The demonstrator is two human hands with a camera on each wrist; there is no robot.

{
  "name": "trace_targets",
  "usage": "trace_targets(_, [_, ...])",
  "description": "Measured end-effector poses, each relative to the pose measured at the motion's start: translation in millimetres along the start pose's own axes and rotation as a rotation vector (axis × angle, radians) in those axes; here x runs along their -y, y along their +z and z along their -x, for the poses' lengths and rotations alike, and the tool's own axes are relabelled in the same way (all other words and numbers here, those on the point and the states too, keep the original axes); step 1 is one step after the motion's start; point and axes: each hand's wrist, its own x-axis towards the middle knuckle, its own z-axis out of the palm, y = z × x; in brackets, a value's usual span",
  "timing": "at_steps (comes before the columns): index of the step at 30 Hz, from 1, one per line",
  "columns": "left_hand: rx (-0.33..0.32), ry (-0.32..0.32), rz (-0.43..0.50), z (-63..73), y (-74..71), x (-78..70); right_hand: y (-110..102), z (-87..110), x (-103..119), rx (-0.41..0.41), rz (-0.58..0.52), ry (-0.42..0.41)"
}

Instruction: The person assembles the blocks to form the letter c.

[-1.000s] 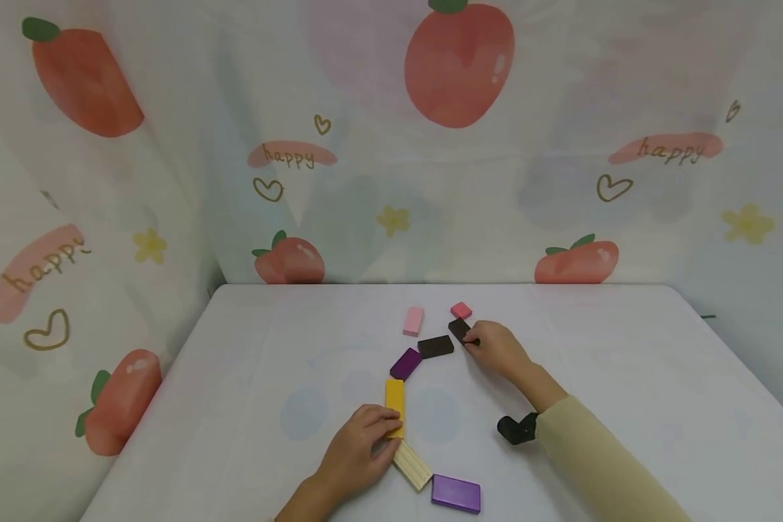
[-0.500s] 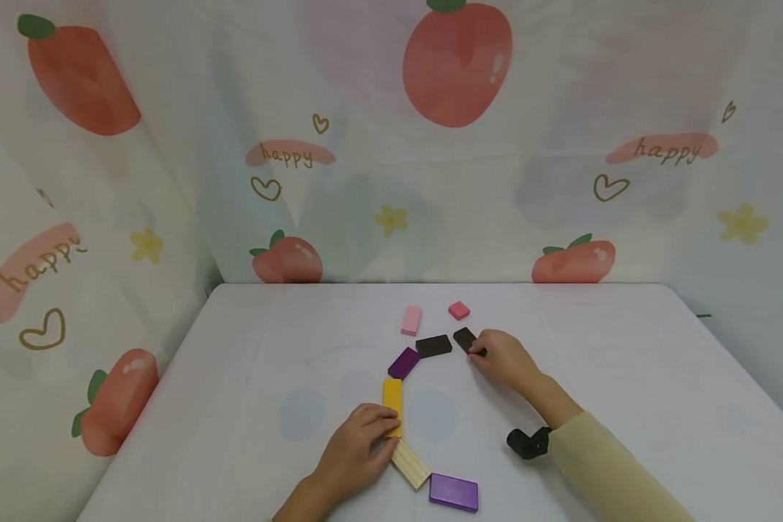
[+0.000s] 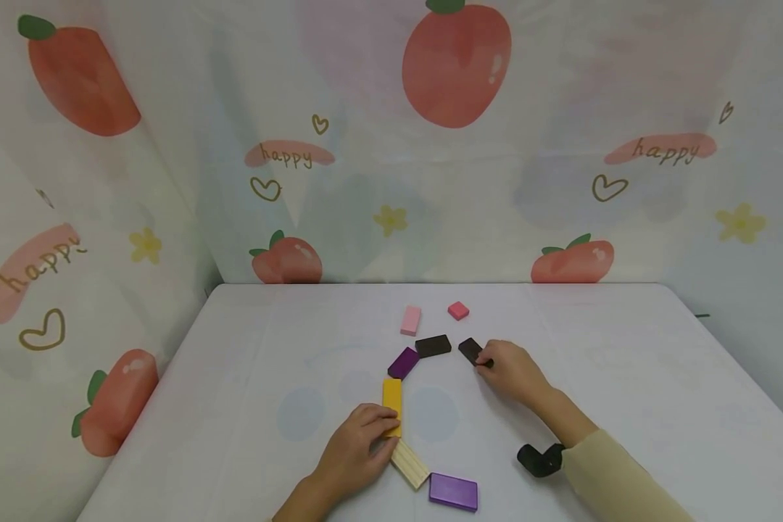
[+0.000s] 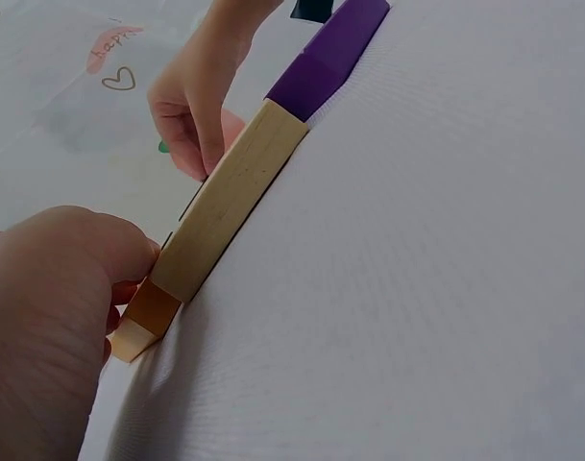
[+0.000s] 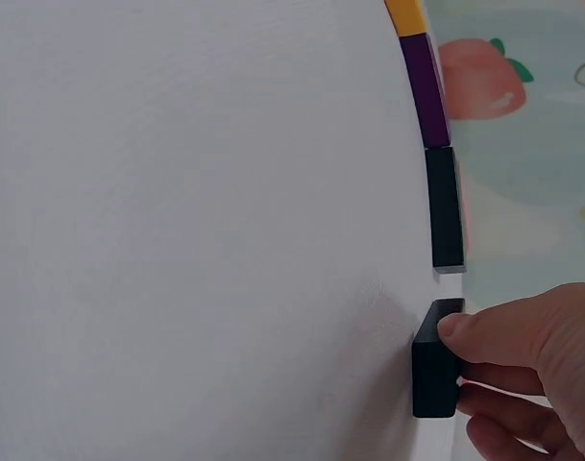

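Note:
My right hand pinches a dark block between thumb and fingers, low over the white table. A small gap parts it from another dark block. From there a bent line runs through a dark purple block, a yellow block, a ribbed pale wood block and a purple block. My left hand rests its fingers over the yellow block's near end, its thumb beside the wood block. The left fingertips are partly hidden in the left wrist view.
Behind the line lie a light pink block and a small red-pink block. A black device sits at the right wrist. The white table ends at a fruit-printed cloth backdrop.
My right hand has drawn the dark block nearer and slightly right, away from the small red-pink block and the other dark block. My left hand has stayed on the yellow block.

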Motion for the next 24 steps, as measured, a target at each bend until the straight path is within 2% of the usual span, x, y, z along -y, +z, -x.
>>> trace_targets(9, [-0.007, 0.008, 0.007, 0.8, 2.0, 1.3, -1, 2.3, 0, -0.003, -0.014, 0.005])
trace_targets(18, [-0.006, 0.0, 0.005, 0.7, 1.5, 1.2, 4, -10.4, 1, 0.002, -0.022, 0.078])
trace_targets(24, [0.0, -0.001, 0.005, 0.8, 1.8, 1.5, 4, -7.7, 2, -0.004, -0.037, 0.091])
